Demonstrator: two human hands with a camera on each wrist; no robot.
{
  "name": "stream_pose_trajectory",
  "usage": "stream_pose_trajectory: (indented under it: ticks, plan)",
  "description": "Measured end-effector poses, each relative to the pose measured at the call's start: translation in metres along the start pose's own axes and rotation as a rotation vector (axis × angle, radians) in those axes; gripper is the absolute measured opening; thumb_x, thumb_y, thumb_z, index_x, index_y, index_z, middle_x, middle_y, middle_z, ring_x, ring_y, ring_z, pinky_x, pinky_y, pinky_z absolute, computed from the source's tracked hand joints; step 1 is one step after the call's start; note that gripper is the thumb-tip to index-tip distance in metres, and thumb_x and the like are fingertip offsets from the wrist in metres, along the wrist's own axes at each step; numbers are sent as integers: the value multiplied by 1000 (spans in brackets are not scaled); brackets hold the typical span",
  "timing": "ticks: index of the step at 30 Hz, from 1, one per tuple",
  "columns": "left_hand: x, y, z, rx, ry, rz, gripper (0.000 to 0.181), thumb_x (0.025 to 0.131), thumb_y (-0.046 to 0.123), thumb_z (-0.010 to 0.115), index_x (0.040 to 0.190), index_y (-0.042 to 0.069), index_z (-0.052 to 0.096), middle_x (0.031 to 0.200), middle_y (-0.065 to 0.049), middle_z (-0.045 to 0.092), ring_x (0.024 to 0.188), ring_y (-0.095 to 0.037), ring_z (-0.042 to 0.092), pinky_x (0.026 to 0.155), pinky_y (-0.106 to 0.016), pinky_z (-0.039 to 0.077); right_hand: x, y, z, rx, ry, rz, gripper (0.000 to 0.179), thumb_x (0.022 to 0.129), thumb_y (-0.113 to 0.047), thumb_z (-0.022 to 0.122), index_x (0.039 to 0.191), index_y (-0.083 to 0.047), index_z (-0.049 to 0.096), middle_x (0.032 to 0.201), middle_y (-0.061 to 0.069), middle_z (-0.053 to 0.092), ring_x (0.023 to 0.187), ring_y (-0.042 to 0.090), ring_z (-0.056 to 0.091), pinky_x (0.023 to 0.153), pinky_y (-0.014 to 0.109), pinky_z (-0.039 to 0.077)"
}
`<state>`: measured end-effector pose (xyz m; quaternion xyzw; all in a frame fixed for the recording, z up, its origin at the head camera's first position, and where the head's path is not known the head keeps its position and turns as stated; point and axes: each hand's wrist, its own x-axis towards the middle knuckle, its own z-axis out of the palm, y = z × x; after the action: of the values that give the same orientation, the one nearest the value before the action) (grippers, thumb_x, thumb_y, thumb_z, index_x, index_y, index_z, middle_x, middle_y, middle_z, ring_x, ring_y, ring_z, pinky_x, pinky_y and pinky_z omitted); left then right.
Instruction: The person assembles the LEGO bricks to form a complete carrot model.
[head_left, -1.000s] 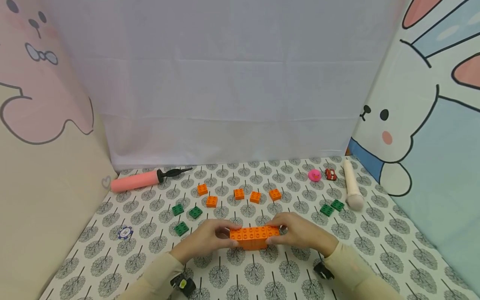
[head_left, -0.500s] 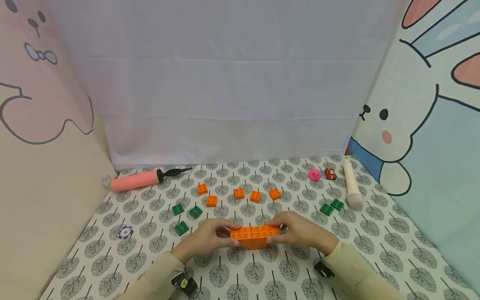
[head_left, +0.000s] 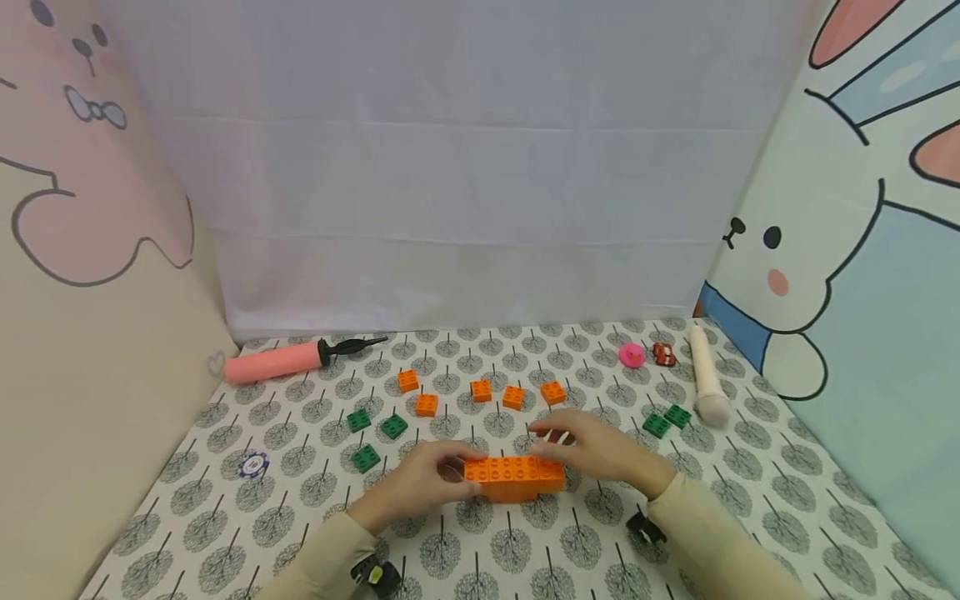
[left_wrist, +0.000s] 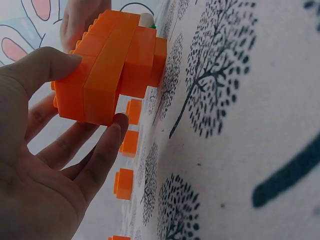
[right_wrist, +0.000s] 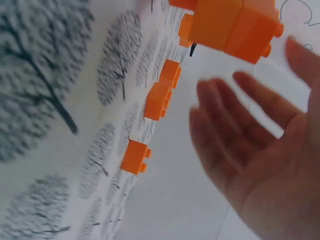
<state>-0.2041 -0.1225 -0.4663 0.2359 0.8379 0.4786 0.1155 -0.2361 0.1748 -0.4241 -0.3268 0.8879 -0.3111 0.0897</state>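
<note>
Head view: orange stack [head_left: 513, 481] in front of me over the tree-print cloth [head_left: 570, 575], studs up, the top row longer than what sits below. My left hand [head_left: 422, 482] has its left end between thumb and fingers; my right hand [head_left: 600, 446] is at the right end, fingers loosely bent and parted from the thumb. Five loose orange bricks [head_left: 481, 391] lie beyond the stack, three green bricks [head_left: 393, 427] off to my left, two more to my right. Left wrist view: left grip clear, only part-spread, thumb on the stack's near end, a fingertip against its opposite lower edge. Stack steps narrower toward the cloth; whether its base touches, can't tell. Right wrist view: right hand well spread, slightly blurred, palm side showing; a gap between its fingers and the stack, the thumb likewise apart, near the studs. It holds nothing.
</note>
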Motion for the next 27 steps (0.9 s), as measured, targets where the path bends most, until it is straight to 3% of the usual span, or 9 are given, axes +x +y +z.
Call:
stream_pose_trajectory:
  ticks: [2,5,9,17,21,27]
  plan:
    - [1,0,2,8,3,-1,45,83,33,79,125,20,69,115,2,67,92,-11,66,81,-23,57,6,0,-3,-53,57,54,52,99,-43,60,135,-6,60,124,9,65,103,21,62,87,43,54]
    - [1,0,3,15,4,-3,43,83,32,79,124,21,69,112,2,68,91,-10,66,80,-23,57,20,3,-6,-218,137,137,50,98,-38,62,138,-7,58,128,14,62,109,29,61,89,48,54]
    - [1,1,2,18,2,-18,43,83,31,79,124,22,68,108,5,68,90,-10,65,79,-22,57,41,12,-11,-388,190,217,48,97,-32,64,137,-6,58,127,20,61,110,36,61,93,53,53]
    - [2,0,0,14,-5,-8,42,83,29,80,123,23,69,111,4,68,91,-11,66,80,-23,57,68,34,-11,-416,126,334,46,97,-33,64,132,-4,61,127,21,61,106,35,64,91,52,54]
    - [3,1,1,19,-7,-14,43,82,30,80,123,25,69,112,5,68,92,-10,66,80,-23,57,74,41,-7,-422,135,336,42,96,-31,66,127,-2,64,115,18,64,93,31,65,83,48,56]
    - [2,2,1,28,2,-21,43,82,31,80,124,25,68,113,6,68,91,-9,65,79,-23,57,77,51,-2,-400,169,330,37,93,-25,68,122,-3,66,107,15,64,90,29,63,81,49,55]
